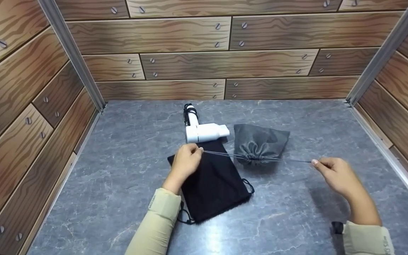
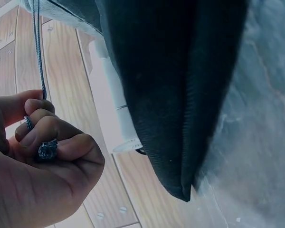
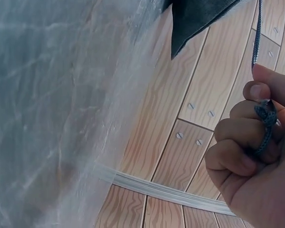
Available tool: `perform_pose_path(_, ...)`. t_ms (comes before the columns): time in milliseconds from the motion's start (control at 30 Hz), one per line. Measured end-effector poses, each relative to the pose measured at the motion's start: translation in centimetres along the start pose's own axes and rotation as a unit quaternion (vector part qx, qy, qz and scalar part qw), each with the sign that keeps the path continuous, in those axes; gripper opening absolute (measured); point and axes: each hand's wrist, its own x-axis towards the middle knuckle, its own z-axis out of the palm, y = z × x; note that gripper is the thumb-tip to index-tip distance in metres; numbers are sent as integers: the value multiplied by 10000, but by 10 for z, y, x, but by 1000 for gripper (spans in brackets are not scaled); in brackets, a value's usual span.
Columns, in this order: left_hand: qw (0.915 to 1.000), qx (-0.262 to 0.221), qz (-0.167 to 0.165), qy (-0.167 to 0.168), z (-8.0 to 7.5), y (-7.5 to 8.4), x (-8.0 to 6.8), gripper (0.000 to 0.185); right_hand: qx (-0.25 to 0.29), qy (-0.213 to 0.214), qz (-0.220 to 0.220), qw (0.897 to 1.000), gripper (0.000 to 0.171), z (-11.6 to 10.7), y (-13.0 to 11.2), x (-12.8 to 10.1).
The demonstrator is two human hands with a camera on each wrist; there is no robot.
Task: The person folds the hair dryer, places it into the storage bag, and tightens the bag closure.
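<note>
Roughly, left to right:
Left hand [image 1: 186, 161]: fingers curled, pinching one end of the grey drawstring [image 1: 225, 154]; hovers over the top of the black pouch [image 1: 213, 184].
Black pouch: flat on the bench [image 1: 119, 170], loop of black cord showing at its right edge, another near the left sleeve.
White device [image 1: 204, 131]: lying on the bench just beyond the black pouch, touching or nearly touching its top edge, cable bundle at its far end.
Drawstring: stretched taut between both hands, passing through the neck of the grey pouch [image 1: 260, 141].
Grey pouch: on the bench right of the white device, mouth gathered into tight pleats facing the person, body puffed as if filled.
Right hand [image 1: 335, 173]: fingers curled, gripping the other end of the cord, well out to the right of the grey pouch.
Progress: closing looks all but done, mouth cinched; left, by the look of it, only letting go of the cords. White device outside either pouch.
</note>
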Motion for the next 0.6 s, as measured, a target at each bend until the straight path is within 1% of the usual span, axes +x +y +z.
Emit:
perform_pose_path(133, 9999, -19, -73, -111, 0, 1, 0, 41, -282, -12, 112, 9995, 51, 1, 0, 4)
perform_pose_path(233, 9995, 13, -130, -303, -2, 2, -2, 41, -595, -6, 223, 9980, 51, 3, -2, 7)
perform_pose_path(333, 9986, 87, -111, -502, -2, 4, -4, 40, -773, -32, 335, 9964, 57, 3, -4, 9)
perform_pose_path(400, 9982, 166, -84, -572, -2, 5, -6, 40, -839, -23, 389, 9957, 61, 4, -4, 10)
perform_pose_path(467, 9978, 220, -41, -617, -1, 7, -7, 39, -858, 117, 359, 9956, 59, 4, -5, 11)
perform_pose_path(600, 9968, 207, 78, -763, -1, 8, -9, 36, -914, 571, 356, 9935, 51, 3, -2, 10)
